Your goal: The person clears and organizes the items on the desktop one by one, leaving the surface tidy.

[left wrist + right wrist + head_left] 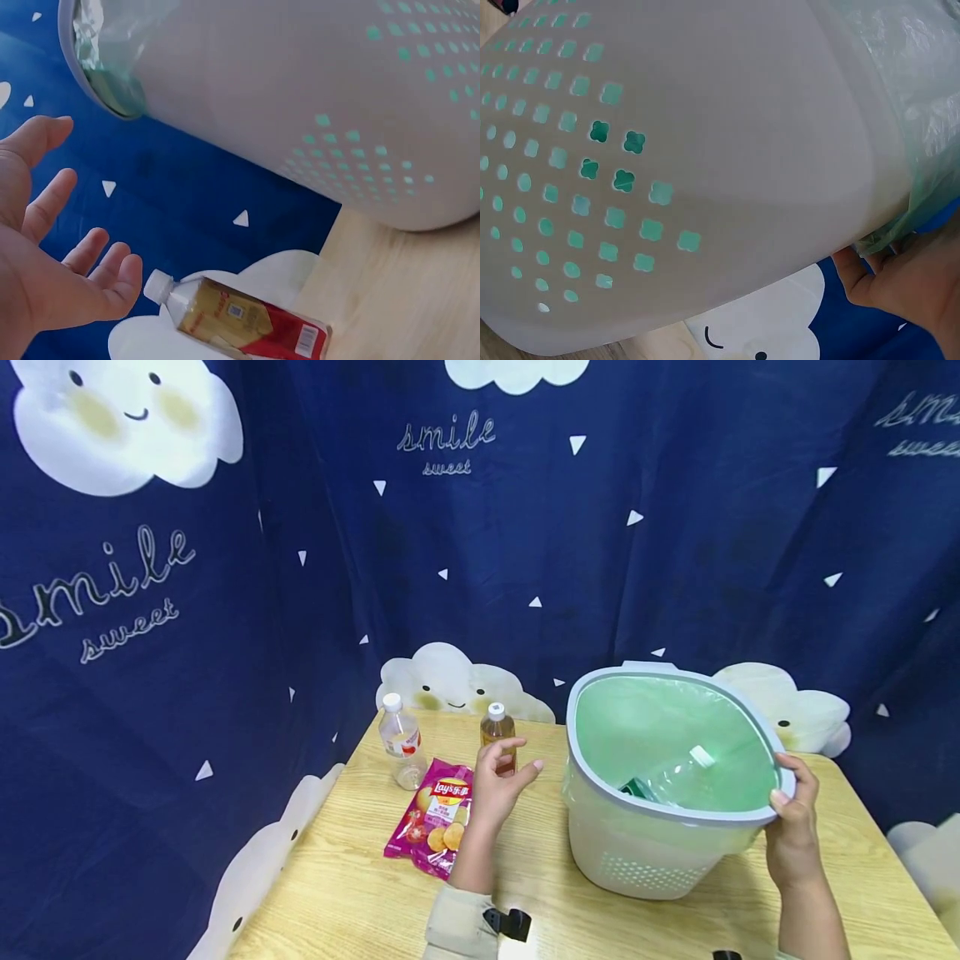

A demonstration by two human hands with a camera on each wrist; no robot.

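A pale waste bin (637, 852) with a grey rim and a green liner bag (652, 718) stands on the table. My right hand (798, 831) grips its rim at the right side, thumb over the edge; in the right wrist view, that hand (907, 289) is against the bin beside the hanging liner. Inside the bin lie a clear plastic bottle (682, 777) with a white cap and a dark green item (636, 788). My left hand (497, 789) is raised with fingers apart, holding nothing. It partly hides a brown drink bottle (498, 725), whose label (247, 319) appears red and gold.
Left of the left arm lies a purple Lay's chip bag (427, 818). Behind it stands a clear plastic bottle (403, 747) with a white cap. The wooden table (315, 902) is backed by a blue curtain (480, 552) with cloud prints.
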